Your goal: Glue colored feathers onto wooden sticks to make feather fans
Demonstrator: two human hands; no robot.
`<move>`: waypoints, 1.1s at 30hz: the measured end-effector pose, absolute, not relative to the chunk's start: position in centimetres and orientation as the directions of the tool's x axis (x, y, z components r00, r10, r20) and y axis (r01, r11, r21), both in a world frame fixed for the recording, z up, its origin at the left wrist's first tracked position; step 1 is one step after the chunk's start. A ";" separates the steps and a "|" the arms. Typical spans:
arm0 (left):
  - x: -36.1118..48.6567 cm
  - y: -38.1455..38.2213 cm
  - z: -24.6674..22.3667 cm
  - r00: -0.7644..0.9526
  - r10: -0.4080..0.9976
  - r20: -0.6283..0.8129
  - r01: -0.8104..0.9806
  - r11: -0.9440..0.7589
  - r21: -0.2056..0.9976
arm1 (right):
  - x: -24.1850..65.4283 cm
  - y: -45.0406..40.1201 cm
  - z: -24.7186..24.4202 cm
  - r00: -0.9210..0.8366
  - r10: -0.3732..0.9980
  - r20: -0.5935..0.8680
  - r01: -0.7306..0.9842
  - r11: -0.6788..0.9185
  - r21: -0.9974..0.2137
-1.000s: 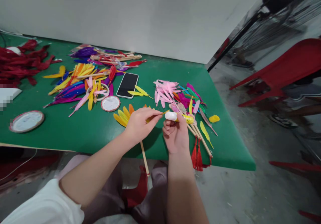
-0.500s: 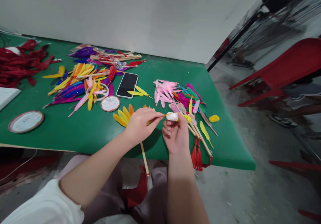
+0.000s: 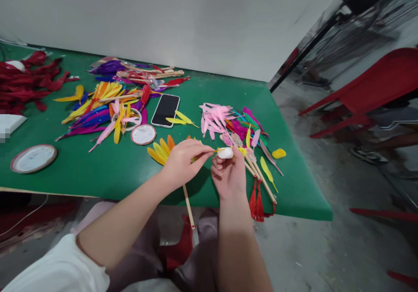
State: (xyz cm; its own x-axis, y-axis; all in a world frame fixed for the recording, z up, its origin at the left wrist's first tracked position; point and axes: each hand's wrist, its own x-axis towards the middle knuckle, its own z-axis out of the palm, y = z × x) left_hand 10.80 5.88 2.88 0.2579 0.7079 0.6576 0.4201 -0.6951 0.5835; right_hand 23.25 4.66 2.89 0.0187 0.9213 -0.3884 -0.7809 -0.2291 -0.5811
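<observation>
My left hand (image 3: 186,160) is closed in a pinch on a thin yellow feather (image 3: 214,151), most of it hidden by the fingers. The quill end touches the white top of a glue bottle (image 3: 225,153), gripped in my right hand (image 3: 230,176) with its fingers curled round it. Part of the bottle's yellow body is hidden. Below my left hand lies a feather fan (image 3: 160,149) of yellow and orange feathers, partly covered. Its wooden handle (image 3: 188,207) sticks out over the table's front edge. A yellow cap (image 3: 278,153) rests farther right.
Pink feathers (image 3: 215,117), sticks with red tassels (image 3: 257,200) and loose yellow feathers (image 3: 268,174) lie around my right hand. A phone (image 3: 166,110), round white discs (image 3: 143,134), feather bundles (image 3: 107,96) and red strips (image 3: 26,85) are on the green table (image 3: 107,174). A red chair (image 3: 382,83) stands right.
The glue bottle has turned slightly in my right hand, so less of its yellow body shows. The quill still touches its white top. My left hand has barely moved.
</observation>
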 end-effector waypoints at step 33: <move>10.5 6.2 3.0 0.316 0.595 0.739 0.466 -0.776 0.426 | 23.3 4.8 2.3 -0.020 0.896 -0.443 -0.742 -0.310 -0.594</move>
State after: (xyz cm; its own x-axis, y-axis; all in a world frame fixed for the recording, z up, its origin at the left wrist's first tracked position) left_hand 10.48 6.15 3.03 0.3165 0.5954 0.7385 0.4658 -0.7757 0.4258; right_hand 23.25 4.79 2.34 -0.0196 0.8964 -0.4428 -0.7424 -0.3097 -0.5941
